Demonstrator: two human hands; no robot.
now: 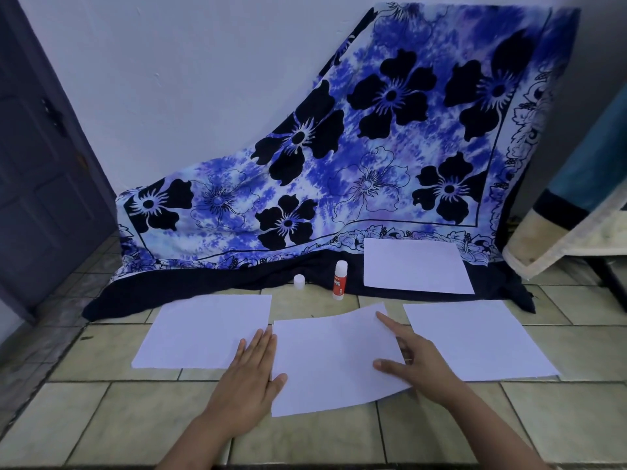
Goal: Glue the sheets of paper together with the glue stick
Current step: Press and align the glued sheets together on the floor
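Several white sheets lie on the tiled floor. The middle sheet (334, 359) lies slanted between my hands. My left hand (252, 371) rests flat at its left edge, overlapping the left sheet (203, 332). My right hand (412, 356) presses on the middle sheet's right edge, fingers spread, thumb on the paper. Another sheet (475, 339) lies to the right, and one more sheet (414, 266) lies farther back on the cloth. The red-and-white glue stick (340, 279) stands upright and uncapped behind the middle sheet, with its white cap (299, 281) standing to its left.
A blue flowered cloth (373, 147) hangs down the white wall and spreads onto the floor behind the sheets. A dark door (37, 164) is at the left. A piece of furniture with a pale edge (559, 245) stands at the right.
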